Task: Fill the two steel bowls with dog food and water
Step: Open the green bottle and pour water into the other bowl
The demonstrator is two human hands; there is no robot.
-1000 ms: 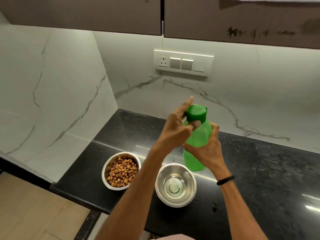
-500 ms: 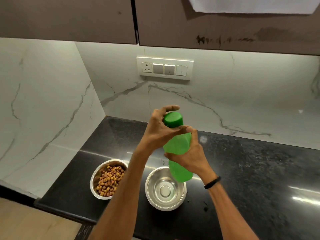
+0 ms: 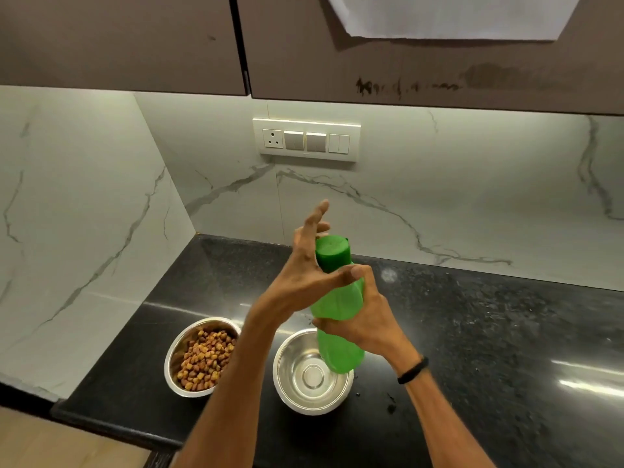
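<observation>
The table [image 3: 472, 332] would take the spill if the green bottle [image 3: 334, 302] leans further once it is unsealed. It is held tilted over the empty bowl [image 3: 293, 366], beside the bowl of dog food [image 3: 170, 366]. The right hand [image 3: 368, 322] is wrapped round its middle. The left hand [image 3: 304, 275] is spread, fingers straight beside the cap [image 3: 332, 251]. The plastic hides the water level, and I can't tell whether the cap is loose.

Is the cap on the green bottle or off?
On. The green cap covers the top of the bottle; no opening shows.
</observation>
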